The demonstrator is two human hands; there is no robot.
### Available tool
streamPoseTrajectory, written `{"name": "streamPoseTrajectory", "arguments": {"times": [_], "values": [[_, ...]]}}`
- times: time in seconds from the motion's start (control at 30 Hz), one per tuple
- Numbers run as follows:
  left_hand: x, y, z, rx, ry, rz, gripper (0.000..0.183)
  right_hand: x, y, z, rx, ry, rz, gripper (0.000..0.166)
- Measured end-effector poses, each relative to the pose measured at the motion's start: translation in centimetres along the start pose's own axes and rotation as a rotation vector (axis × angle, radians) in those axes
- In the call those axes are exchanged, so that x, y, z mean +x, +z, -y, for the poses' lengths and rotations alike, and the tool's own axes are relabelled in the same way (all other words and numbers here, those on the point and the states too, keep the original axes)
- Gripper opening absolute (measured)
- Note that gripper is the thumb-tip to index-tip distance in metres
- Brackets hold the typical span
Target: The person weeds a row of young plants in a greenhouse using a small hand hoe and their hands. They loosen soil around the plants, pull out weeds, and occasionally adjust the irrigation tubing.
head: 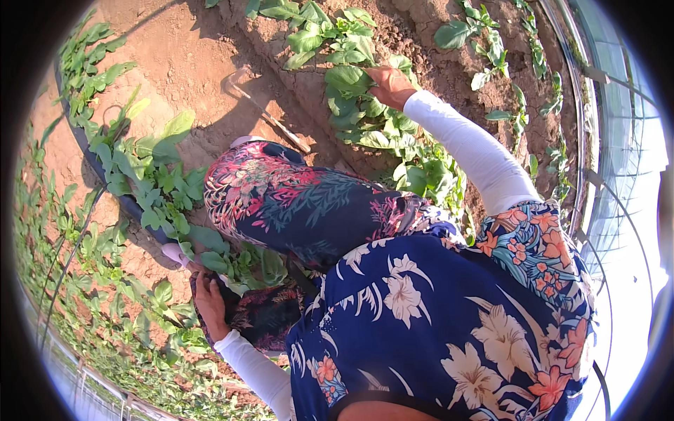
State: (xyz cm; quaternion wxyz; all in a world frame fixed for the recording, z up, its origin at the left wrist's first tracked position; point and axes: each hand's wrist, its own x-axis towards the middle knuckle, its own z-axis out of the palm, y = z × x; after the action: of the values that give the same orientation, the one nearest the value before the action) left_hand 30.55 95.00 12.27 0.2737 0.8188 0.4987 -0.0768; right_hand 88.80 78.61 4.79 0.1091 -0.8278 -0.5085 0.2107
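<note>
My right hand, in a white sleeve, reaches into a row of broad-leaved green plants. Its fingers close on the edge of a broad leaf; the fingertips are partly hidden. My left hand rests on the dark floral trouser leg at the knee, holding nothing, its fingers slightly apart. Leafy plants grow between my feet and close beside the left leg. On the bare soil beyond my right knee lies a small hand hoe with a light-coloured handle.
A dark hose runs along the soil at left, past a pale pink shoe. Smaller seedlings stand in rows at upper right. Netting and a greenhouse film wall border the right side. Dense plants cover the lower left.
</note>
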Motion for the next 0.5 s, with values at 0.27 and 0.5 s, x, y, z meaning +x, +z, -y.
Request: {"name": "streamPoseTrajectory", "arguments": {"times": [0.27,0.5], "values": [[0.5,-0.7,-1.4,-0.052,0.004,-0.003,0.036,-2.5,3.6,0.5,-0.174,-0.169,-0.098,0.023],[-0.2,0.1,-0.6,-0.189,-0.059,-0.029,0.034,-1.9,-0.2,-1.4,0.152,0.126,-0.488,0.043]]}}
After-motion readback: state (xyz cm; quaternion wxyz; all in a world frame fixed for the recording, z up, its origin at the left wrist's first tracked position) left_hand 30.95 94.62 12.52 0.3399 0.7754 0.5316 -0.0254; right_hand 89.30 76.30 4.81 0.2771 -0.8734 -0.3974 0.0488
